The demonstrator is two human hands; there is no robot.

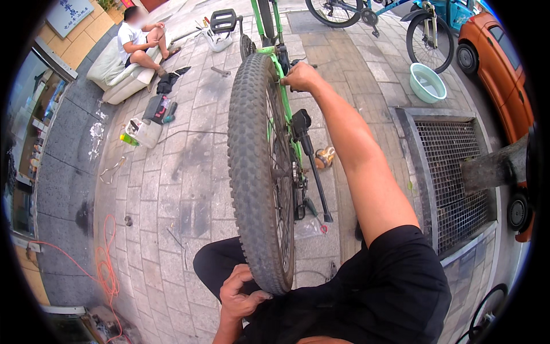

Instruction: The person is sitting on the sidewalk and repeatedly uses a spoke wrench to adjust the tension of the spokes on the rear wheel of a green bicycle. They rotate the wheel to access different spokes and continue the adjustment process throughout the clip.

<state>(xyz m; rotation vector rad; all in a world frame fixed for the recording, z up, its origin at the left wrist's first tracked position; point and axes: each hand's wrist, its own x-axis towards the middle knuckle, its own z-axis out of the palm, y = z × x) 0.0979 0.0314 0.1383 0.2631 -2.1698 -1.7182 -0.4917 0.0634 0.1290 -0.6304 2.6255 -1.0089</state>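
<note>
Bent fingers of the right hand close in at the green frame, just right of the wheel in the upper middle of the frame; whether they pinch a part there I cannot tell, since the fingertips are hidden. Down at the lower centre, the left hand has its fingers curled and its thumb stretched out along the bottom end of the knobbly tyre, though how firmly it grips (if it grips at all) I cannot tell. That tyre runs down the middle of the picture, its tread facing left and its spokes showing on the right. Beside the spokes, a black kickstand slants down toward the paving, and a black pedal sticks out at the upper left of the wheel.

Left of the bicycle, a white container stands near a cordless drill, and an orange cable lies in loops at the lower left. Another person sits on a pale sofa at the upper left. Over at the upper right are a mint-green basin holding water and an orange car; a metal grate lies below the basin.
</note>
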